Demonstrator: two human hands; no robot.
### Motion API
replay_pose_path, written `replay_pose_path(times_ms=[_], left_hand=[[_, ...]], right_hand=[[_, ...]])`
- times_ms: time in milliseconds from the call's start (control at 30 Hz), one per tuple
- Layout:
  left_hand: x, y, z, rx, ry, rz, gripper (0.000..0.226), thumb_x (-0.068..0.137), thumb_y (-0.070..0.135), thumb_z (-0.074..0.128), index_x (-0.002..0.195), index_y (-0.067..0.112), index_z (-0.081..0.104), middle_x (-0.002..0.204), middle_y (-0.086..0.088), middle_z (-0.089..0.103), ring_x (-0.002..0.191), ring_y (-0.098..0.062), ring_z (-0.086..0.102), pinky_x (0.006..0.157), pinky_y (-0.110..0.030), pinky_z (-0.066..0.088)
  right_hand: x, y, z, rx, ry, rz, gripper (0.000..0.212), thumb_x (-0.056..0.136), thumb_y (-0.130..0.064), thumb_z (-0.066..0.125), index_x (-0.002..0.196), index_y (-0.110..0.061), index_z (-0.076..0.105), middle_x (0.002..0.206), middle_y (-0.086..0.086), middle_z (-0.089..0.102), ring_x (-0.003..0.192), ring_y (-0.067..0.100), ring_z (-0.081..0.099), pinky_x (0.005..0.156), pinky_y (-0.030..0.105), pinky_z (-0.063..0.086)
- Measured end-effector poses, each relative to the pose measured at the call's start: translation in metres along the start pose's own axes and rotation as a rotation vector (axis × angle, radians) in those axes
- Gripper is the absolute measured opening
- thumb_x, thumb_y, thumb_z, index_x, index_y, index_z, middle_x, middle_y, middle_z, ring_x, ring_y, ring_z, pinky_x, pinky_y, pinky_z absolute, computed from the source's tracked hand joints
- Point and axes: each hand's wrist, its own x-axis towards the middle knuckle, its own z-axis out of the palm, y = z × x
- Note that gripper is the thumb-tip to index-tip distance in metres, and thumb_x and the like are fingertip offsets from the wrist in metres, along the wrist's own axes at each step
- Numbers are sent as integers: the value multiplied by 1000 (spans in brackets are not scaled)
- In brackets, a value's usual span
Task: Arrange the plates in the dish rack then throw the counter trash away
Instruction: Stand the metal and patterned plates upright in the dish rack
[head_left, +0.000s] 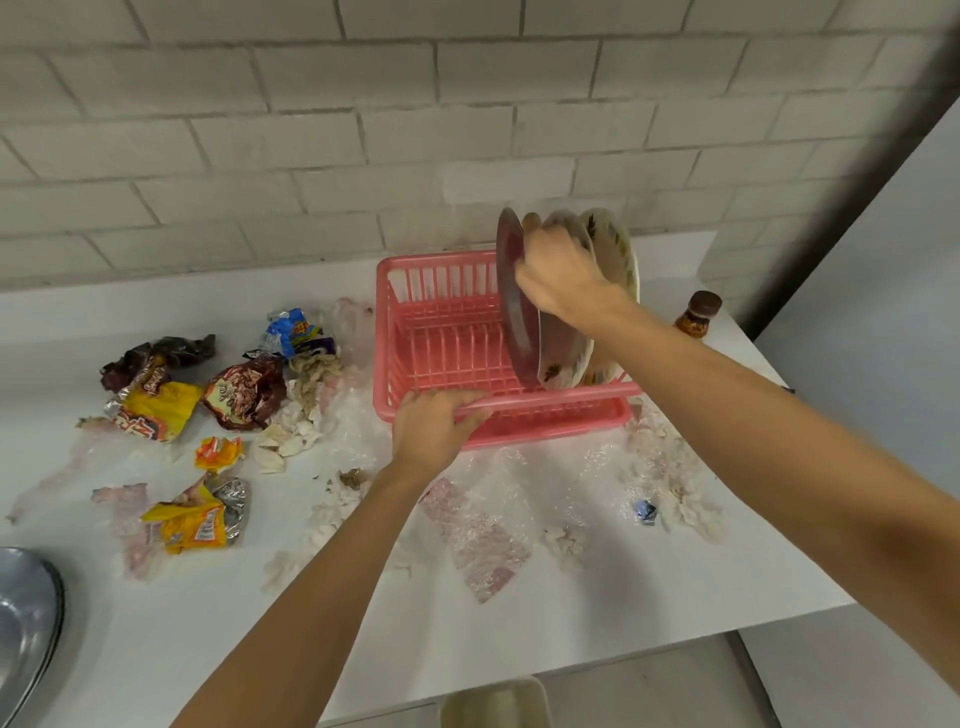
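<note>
We steady the pink slatted plastic dish rack (441, 322), left hand (434, 428) curled over its near rim | right hand (561, 275) grips the round maroon plate (511, 312) upright at the rack's right end | crumpled wrappers (156, 405) lie leftward

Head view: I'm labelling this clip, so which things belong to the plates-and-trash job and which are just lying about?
Job: plates, pink dish rack, snack wrappers, paper scraps, plastic film.
Lying about: brown bottle, metal basin.
</note>
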Motion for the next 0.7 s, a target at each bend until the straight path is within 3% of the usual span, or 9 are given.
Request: replay_pose_path(times_ms=[167,433,700], left_hand=[[0,-1,0,29,-3,-18,35,92,54,55,123,40,64,114,11,71,107,-13,64,101,-36,35],[0,-3,3,76,-12,-13,38,92,58,50,125,42,62,117,11,70,111,-13,63,105,-41,35],[0,-1,1,80,-10,-9,37,93,56,51,125,41,62,117,10,70,111,-14,63,106,-40,34]], right_hand=[[-1,2,10,75,-63,62,29,89,-1,42,116,7,49,108,29,61,98,46,60,76,44,50],[-3,1,12,77,-43,56,39,92,0,42,129,10,41,116,30,57,100,47,59,76,45,48],[-8,6,16,117,-60,135,52,91,-21,54,136,-2,34,109,24,62,101,44,61,69,37,40]])
